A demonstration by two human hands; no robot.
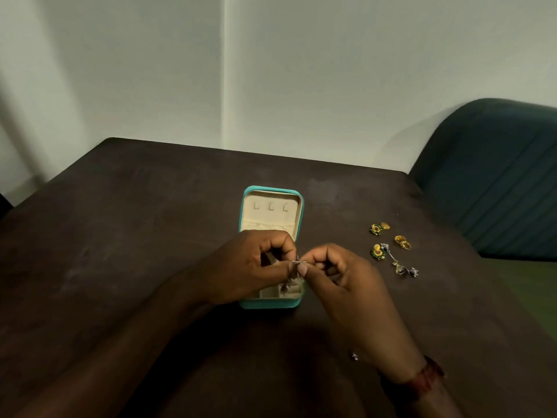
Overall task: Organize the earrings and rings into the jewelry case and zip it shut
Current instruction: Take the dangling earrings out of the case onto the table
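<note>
One jewelry case (270,302), teal outside with a cream lining, stands open near the middle of the dark brown table (120,236). Its lid (271,211) is raised toward the far edge and carries three small hooks and a gathered pocket, all empty as far as can be seen. The base tray shows cream compartments; most of it is hidden by the hands, and a small silvery piece seems to hang into it, though its nature cannot be made out.

Both hands meet just above the case. The left hand (253,267) and the right hand (340,276) are each pinched, thumb against fingertips, on one small silver earring (299,262) held between them. The right wrist wears a reddish band (428,375).

Loose items lie toward the right edge of the table, well apart from the case. Counted: two gold-and-green earrings, one farther (375,229) and one nearer (377,251); one small gold ring (385,225) just beside the farther earring; a gold ring pair (402,241), apparently two pieces touching; and one long silver dangling earring (399,263) touching the nearer green one. One further small silver piece (354,356) lies beside the right forearm, toward the near edge.

A dark green upholstered chair (497,176) stands past the table's right far corner.
</note>
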